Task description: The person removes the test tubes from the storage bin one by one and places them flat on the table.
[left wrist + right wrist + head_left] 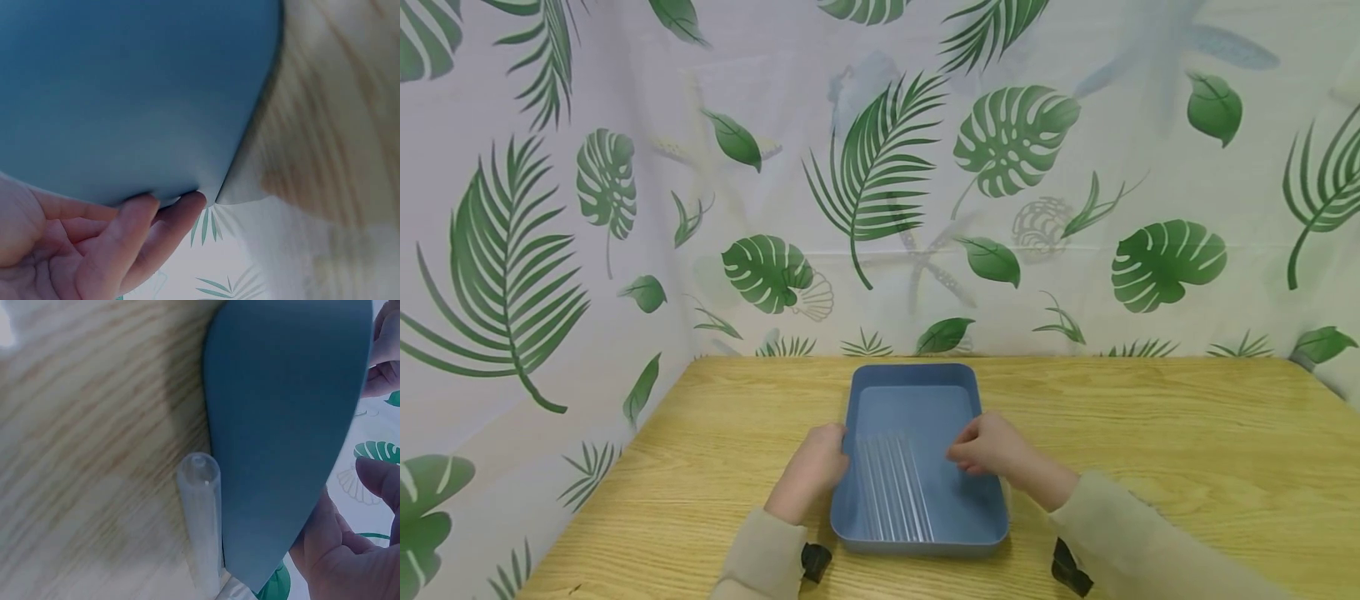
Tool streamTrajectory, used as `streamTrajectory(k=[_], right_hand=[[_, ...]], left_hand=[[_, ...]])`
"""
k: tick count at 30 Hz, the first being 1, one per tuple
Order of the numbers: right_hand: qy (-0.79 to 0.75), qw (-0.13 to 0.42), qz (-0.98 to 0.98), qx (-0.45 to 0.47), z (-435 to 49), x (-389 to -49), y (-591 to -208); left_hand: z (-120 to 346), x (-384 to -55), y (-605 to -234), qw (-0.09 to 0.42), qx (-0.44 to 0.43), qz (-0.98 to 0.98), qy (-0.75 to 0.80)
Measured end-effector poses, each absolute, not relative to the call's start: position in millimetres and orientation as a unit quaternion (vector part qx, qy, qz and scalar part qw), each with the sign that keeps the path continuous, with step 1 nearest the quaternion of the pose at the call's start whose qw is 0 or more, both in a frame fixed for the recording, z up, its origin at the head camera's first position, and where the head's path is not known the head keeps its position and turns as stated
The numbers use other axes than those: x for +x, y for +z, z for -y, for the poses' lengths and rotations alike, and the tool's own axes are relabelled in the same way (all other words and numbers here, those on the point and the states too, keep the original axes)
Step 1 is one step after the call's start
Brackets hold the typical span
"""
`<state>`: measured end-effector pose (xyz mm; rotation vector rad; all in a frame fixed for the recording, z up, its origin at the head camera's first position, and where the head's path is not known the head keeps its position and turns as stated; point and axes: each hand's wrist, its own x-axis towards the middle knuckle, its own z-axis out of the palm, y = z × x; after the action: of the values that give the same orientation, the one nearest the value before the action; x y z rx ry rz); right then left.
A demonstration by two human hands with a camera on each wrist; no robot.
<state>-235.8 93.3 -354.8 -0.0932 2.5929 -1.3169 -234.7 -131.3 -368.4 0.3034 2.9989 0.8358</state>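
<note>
Nearest to us, on a wood-grained table (pixel 1150 442), a shallow blue tray (pixel 921 549) is sitting end-on, and in its near left part a row of clear tubes (pixel 895 492) is lying side by side. Just outside its right wall, another clear tube (pixel 201 519) is lying on the wood. We are judging the filling to be partly done, with at least that tube remaining. Farther up, our left hand (pixel 822 458) is gripping the left wall near its middle. Our right hand (pixel 996 450) is reaching over the right wall, fingers bending toward the thumb; we are not able to tell whether it is holding something clear. Raised edges are enclosing bare tray floor to the right of the row and beyond it, leaving room for more. Past the tray's far edge, tabletop is running wider rightward, meeting a leaf-printed cloth (pixel 895 325).
</note>
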Motion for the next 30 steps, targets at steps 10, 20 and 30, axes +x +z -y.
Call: streamTrajectory(k=[10, 20, 30], right_hand=[[-0.452, 0.129, -0.882, -0.032, -84, -233, -363], [-0.468, 0.14, -0.87, -0.067, -82, -239, -378], [-0.459, 0.128, -0.878, -0.039, -68, -231, -375]], left_hand=[[132, -233, -366, 0.01, 0.096, -0.958, 0.27], [132, -233, -367, 0.009, 0.097, -0.957, 0.273], [132, -234, -368, 0.009, 0.1, -0.957, 0.273]])
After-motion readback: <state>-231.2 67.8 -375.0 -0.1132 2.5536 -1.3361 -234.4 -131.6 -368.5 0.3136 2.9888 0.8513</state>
